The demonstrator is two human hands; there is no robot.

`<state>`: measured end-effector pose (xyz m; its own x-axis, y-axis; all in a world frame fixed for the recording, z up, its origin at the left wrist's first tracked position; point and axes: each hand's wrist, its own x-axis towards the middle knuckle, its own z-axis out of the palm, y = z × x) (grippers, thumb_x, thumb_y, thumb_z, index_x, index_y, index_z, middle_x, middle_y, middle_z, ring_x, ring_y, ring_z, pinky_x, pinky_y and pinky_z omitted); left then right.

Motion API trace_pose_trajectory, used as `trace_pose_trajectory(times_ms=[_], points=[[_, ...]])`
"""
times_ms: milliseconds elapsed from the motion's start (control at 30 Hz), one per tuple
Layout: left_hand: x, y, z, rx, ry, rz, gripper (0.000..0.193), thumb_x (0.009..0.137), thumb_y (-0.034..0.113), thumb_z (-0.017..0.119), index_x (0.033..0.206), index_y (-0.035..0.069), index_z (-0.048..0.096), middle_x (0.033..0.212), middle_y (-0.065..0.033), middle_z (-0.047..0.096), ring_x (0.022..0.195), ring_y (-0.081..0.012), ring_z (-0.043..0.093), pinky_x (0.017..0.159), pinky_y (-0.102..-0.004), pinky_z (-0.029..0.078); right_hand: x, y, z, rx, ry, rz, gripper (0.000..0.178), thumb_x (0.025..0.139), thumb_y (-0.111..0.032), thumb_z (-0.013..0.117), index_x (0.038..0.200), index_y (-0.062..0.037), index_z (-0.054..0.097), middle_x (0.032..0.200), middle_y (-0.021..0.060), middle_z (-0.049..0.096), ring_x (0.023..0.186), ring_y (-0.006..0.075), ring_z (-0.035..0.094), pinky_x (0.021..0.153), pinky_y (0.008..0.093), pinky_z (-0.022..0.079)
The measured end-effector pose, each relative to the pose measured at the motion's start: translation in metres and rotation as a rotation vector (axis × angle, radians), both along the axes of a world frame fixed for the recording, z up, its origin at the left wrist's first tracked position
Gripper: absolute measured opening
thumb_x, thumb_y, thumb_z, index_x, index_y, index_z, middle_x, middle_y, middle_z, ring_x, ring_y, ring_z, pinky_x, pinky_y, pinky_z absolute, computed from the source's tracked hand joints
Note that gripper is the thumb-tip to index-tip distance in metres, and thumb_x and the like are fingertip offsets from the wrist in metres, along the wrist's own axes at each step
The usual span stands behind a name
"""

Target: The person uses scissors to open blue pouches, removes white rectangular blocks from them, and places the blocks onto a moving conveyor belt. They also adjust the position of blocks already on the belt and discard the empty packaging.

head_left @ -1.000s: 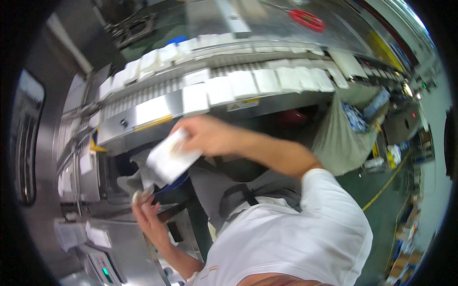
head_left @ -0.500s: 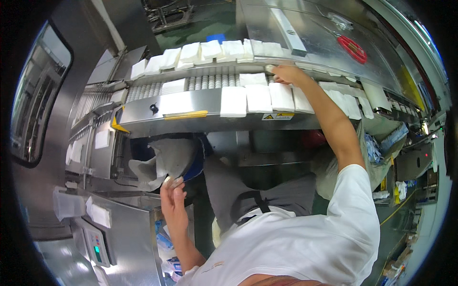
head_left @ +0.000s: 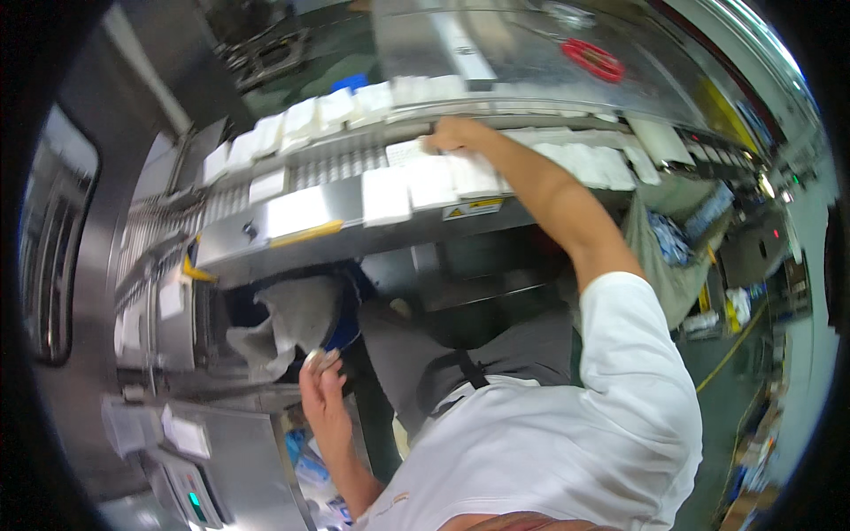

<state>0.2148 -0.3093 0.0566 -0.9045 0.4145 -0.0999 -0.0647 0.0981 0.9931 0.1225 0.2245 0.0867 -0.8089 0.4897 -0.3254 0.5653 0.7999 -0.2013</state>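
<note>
White packets (head_left: pixel 431 180) on conveyor under right hand (head_left: pixel 453 135), fingers curled on one, left hand (head_left: pixel 320 389) pinching grey bag (head_left: pixel 297 320)

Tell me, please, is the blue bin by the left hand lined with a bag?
Lined: a grey bag drapes over the blue bin's rim, where the left hand holds it.

Steel conveyor (head_left: pixel 266 252), slatted, running left to right, white flat packs (head_left: pixel 387 196) lying on it in 2 rows, near row (head_left: pixel 429 181) at front edge, far row (head_left: pixel 336 108) along rear rail
</note>
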Motion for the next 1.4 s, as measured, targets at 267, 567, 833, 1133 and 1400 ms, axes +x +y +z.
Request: trace_pose_trajectory(times_ms=[267, 567, 833, 1133, 1400], points=[[-0.007, 0.003, -0.005, -0.103, 0.079, -0.040, 0.048, 0.110, 0.033, 0.052, 0.145, 0.001, 0.048, 0.132, -0.0155, 0.065, 0.119, -0.0228, 0.063, 0.098, -0.0330, 0.049, 0.013, 0.040, -0.007, -0.592, 0.397, -0.525, 0.031, 0.083, -0.035, 0.079, 0.093, -0.0052, 0.074, 0.090, 0.0113, 0.072, 0.085, 0.0259, 0.070, 0.060, 0.0416, 0.055], [-0.035, 0.097, 0.023, 0.330, 0.152, -0.264, 0.069, 0.099, 0.039, 0.070, 0.148, -0.001, 0.042, 0.141, -0.0191, 0.059, 0.128, -0.0256, 0.060, 0.108, -0.0377, 0.045, 0.073, -0.126, 0.096, -0.417, 0.899, 0.055, 0.042, 0.087, -0.029, 0.084, 0.106, -0.0035, 0.057, 0.095, 0.0075, 0.068, 0.088, 0.0142, 0.062, 0.078, 0.0285, 0.051], [-0.041, 0.129, 0.030, 0.536, -0.084, -0.051, 0.053, 0.091, 0.006, 0.080, 0.136, -0.004, 0.054, 0.123, -0.0114, 0.067, 0.110, -0.0170, 0.065, 0.098, -0.0311, 0.053, 0.109, -0.209, 0.062, -0.952, 0.667, 0.292, 0.033, 0.089, -0.009, 0.079, 0.110, -0.0018, 0.055, 0.102, 0.0058, 0.063, 0.092, 0.0111, 0.060, 0.083, 0.0273, 0.051], [-0.033, 0.105, 0.026, 0.402, 0.040, 0.062, 0.045, 0.088, -0.001, 0.079, 0.127, -0.001, 0.056, 0.118, -0.0112, 0.067, 0.107, -0.0183, 0.065, 0.099, -0.0331, 0.052, 0.111, -0.210, 0.058, -1.042, 0.464, 0.440, 0.047, 0.086, -0.011, 0.076, 0.126, 0.0035, 0.057, 0.114, 0.0137, 0.067, 0.104, 0.0196, 0.065, 0.094, 0.0333, 0.053], [-0.032, 0.082, 0.032, 0.381, 0.073, 0.095, 0.046, 0.087, 0.002, 0.081, 0.127, 0.000, 0.058, 0.114, -0.0081, 0.068, 0.104, -0.0151, 0.065, 0.095, -0.0298, 0.053, 0.079, -0.127, 0.065, -0.757, 0.550, 0.128, 0.028, 0.099, -0.014, 0.057, 0.122, -0.0006, 0.068, 0.102, 0.0077, 0.072, 0.091, 0.0155, 0.068, 0.075, 0.0293, 0.057]])
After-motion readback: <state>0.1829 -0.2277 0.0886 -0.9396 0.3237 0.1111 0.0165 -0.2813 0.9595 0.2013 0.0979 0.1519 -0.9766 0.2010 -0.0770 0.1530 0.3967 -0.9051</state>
